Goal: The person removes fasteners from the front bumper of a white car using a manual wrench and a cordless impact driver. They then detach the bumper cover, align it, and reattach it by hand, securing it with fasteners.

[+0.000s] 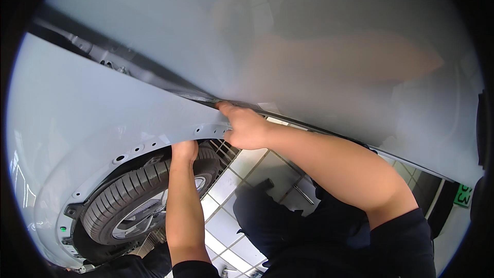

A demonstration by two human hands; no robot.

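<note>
A pale blue-grey car fender (115,104) fills the left side, its wheel-arch flange lined with holes. My left hand (185,150) reaches up behind that flange above the tyre (127,193); the wrist shows and the fingers are hidden. My right hand (247,127) grips the narrow rear end of the fender. Its index finger lies in the gap beside the car door (328,85), and the thumb is by the fender's lower edge. Along the gap, metal body structure (92,48) shows between fender and door.
An alloy wheel (150,214) sits under the arch, with a green clip (63,229) on the flange. A metal rod-shaped tool (304,194) lies on the tiled floor (227,226). A floor grating (224,150) runs behind the tyre. Dark-clothed knee (262,212) is below my arms.
</note>
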